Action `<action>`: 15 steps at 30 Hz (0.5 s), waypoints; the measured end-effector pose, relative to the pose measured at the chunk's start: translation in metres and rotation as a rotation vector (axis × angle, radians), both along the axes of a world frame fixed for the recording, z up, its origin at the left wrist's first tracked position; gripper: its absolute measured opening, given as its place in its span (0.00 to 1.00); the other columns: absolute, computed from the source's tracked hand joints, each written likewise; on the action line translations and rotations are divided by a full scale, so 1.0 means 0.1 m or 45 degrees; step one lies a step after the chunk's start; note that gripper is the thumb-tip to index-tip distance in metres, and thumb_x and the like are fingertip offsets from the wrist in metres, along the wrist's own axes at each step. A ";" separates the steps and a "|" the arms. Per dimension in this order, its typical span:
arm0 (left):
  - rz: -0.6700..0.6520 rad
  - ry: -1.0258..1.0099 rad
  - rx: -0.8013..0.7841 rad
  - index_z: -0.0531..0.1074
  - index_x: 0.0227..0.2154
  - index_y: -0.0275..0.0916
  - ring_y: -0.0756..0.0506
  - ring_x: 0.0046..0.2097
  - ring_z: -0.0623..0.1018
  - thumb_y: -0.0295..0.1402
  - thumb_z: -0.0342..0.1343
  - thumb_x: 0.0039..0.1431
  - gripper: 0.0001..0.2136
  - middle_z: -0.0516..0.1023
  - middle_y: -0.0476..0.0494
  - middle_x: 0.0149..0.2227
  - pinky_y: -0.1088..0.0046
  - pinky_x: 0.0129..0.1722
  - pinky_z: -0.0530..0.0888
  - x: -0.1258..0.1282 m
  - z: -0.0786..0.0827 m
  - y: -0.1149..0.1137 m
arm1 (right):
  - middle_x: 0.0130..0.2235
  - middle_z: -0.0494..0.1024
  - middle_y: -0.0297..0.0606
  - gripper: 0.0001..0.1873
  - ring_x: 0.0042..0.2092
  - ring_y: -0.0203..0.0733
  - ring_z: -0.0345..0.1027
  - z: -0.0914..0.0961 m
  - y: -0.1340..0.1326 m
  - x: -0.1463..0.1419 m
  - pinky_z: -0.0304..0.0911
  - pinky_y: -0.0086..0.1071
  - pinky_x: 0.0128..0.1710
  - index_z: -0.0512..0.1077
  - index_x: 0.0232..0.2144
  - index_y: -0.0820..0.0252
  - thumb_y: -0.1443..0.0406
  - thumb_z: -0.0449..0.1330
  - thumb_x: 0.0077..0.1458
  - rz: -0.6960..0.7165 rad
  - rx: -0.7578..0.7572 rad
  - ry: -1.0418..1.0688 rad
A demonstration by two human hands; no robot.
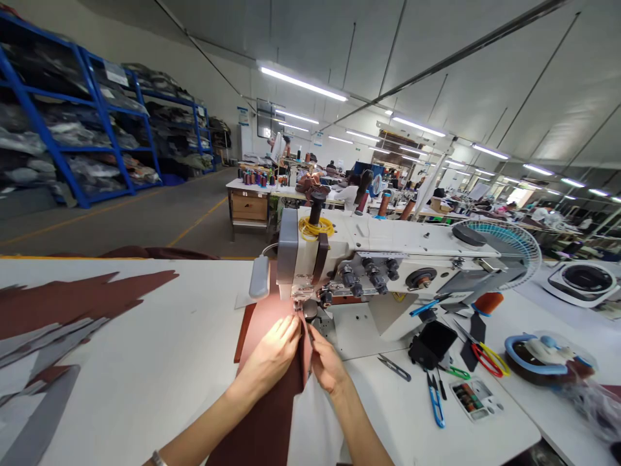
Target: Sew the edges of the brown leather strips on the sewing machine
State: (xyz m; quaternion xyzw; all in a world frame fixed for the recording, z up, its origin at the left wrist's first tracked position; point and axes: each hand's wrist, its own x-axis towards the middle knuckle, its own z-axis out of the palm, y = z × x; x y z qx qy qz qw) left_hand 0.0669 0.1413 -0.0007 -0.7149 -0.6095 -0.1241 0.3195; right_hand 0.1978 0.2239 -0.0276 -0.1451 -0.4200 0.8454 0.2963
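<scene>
A white industrial sewing machine (388, 255) stands on the white table (160, 362), its lamp lighting the needle area (303, 304). A long reddish-brown leather piece (264, 414) runs from under the needle toward me. My left hand (272, 353) lies on the leather with its fingers stretched toward the presser foot, pressing it flat. My right hand (327, 362) is just right of the needle, its fingers pinched on the leather's right edge.
Stacked brown and grey cut pieces (58, 323) lie at the table's left. Scissors (488, 356), blue snips (435, 401), a black phone (433, 342) and a small thread kit (473, 398) sit right of the machine. A fan (504, 249), blue shelving (87, 136) and other workstations stand behind.
</scene>
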 end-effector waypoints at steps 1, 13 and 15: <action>0.006 0.041 -0.012 0.68 0.55 0.29 0.34 0.57 0.73 0.17 0.40 0.56 0.24 0.74 0.29 0.52 0.55 0.57 0.70 0.00 0.01 0.00 | 0.50 0.79 0.35 0.24 0.45 0.42 0.73 -0.02 0.01 -0.01 0.65 0.36 0.50 0.74 0.50 0.53 0.66 0.64 0.48 -0.010 -0.018 -0.003; -0.049 0.201 -0.163 0.74 0.41 0.31 0.37 0.47 0.74 0.21 0.44 0.61 0.14 0.76 0.33 0.41 0.56 0.49 0.71 0.00 0.26 -0.06 | 0.33 0.82 0.39 0.17 0.43 0.47 0.74 0.02 0.07 -0.12 0.71 0.39 0.43 0.76 0.35 0.59 0.63 0.69 0.39 0.001 -0.193 -0.010; -0.092 0.146 -0.137 0.75 0.40 0.32 0.37 0.49 0.74 0.23 0.45 0.62 0.13 0.75 0.33 0.43 0.56 0.51 0.70 0.00 0.28 -0.06 | 0.34 0.81 0.40 0.15 0.45 0.49 0.74 0.04 0.08 -0.14 0.71 0.40 0.42 0.76 0.35 0.60 0.62 0.68 0.42 -0.018 -0.144 -0.018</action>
